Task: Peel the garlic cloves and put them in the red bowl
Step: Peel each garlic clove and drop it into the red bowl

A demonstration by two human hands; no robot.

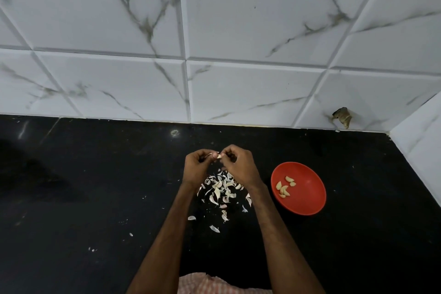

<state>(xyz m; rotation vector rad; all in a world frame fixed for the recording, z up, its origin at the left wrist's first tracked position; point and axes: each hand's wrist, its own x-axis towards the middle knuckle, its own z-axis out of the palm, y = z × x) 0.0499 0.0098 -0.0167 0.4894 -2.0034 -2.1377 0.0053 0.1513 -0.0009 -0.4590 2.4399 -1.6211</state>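
Note:
Above the black counter, my left hand (199, 166) and my right hand (238, 164) meet at the fingertips and pinch one small garlic clove (218, 156) between them. A thin strip of skin curls off the clove on the left side. Below the hands lies a scatter of white garlic skins and cloves (222, 190); I cannot tell peeled from unpeeled there. To the right stands the red bowl (307, 200) with several pale peeled cloves (285, 186) in its left half.
The black counter (95, 198) ends at a white marble-patterned tiled wall (214, 55) behind and a side wall at the right. Stray skin flakes (214, 228) lie nearer me. A broken hole (343, 116) shows low in the back tiles.

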